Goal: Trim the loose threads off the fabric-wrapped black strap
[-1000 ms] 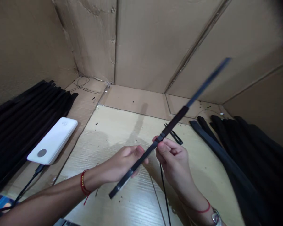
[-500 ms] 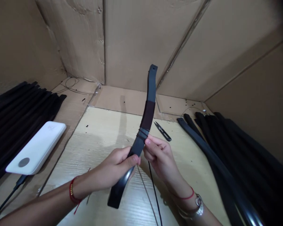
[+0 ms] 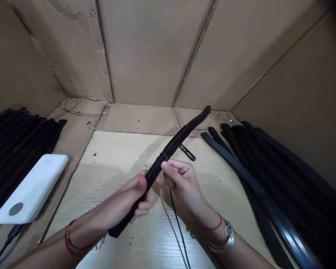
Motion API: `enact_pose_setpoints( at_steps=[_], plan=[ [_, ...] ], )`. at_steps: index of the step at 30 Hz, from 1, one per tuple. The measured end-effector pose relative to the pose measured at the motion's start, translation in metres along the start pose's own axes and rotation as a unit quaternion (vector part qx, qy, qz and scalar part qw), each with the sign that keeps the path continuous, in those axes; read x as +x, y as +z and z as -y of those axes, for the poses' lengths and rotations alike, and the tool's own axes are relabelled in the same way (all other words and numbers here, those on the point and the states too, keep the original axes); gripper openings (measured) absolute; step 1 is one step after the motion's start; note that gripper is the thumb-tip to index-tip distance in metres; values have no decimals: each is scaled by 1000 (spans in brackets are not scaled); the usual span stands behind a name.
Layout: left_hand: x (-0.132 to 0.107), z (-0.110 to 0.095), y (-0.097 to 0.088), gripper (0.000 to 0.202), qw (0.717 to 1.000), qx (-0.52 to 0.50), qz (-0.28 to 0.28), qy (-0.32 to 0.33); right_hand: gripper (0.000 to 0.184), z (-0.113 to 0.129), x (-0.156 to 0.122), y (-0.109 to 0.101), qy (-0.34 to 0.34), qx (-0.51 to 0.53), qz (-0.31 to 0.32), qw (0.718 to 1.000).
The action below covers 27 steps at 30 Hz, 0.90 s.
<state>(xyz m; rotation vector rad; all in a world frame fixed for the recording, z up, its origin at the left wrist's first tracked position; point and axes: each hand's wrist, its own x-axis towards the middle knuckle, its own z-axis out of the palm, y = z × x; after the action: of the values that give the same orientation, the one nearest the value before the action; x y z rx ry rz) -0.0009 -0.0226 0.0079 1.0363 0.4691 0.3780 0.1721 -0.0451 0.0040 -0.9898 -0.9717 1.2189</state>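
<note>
Black belt (image 3: 182, 135) is angling up from your clenched left hand (image 3: 137, 196). Your right hand (image 3: 182, 183) is pinching it just beside that grip.

The left hand (image 3: 137, 198) and right hand (image 3: 180, 183) hide the middle of the black belt (image 3: 175, 144), and we see its far tip blur. We can barely make out the thread snips (image 3: 187, 152) behind it. The left belt pile (image 3: 16, 145) and right belt pile (image 3: 282, 186) run off the frame's edges.

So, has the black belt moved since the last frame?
Yes, the black belt swung: its far end now sits right of the thread snips, not left.
</note>
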Motion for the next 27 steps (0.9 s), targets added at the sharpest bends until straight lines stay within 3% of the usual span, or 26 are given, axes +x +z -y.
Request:
enact_pose_setpoints(
  at_steps=[5,10,13,16,19,22,25,27],
  plan=[
    [7,9,1,43,997,-57,-30,37,51,-3,0,0,21,23,36,999],
    [7,12,0,35,991,-127,-39,15,35,0,-2,0,29,24,71,997],
    [4,9,2,34,984,-151,-96,-6,32,0,-2,1,13,0,72,997],
    [1,6,7,35,972,-136,-187,-33,31,-5,-2,3,-6,-42,58,997],
    [2,7,11,29,958,-127,-251,-63,34,-10,-4,6,31,-52,69,996],
    [5,12,10,30,965,-160,-196,-78,33,-11,-7,8,72,-2,67,995],
    [6,13,5,53,972,-217,-44,-74,28,-9,-9,9,65,26,82,994],
    [5,12,2,65,972,-219,28,-82,27,-6,-10,10,48,17,81,995]
  ],
)
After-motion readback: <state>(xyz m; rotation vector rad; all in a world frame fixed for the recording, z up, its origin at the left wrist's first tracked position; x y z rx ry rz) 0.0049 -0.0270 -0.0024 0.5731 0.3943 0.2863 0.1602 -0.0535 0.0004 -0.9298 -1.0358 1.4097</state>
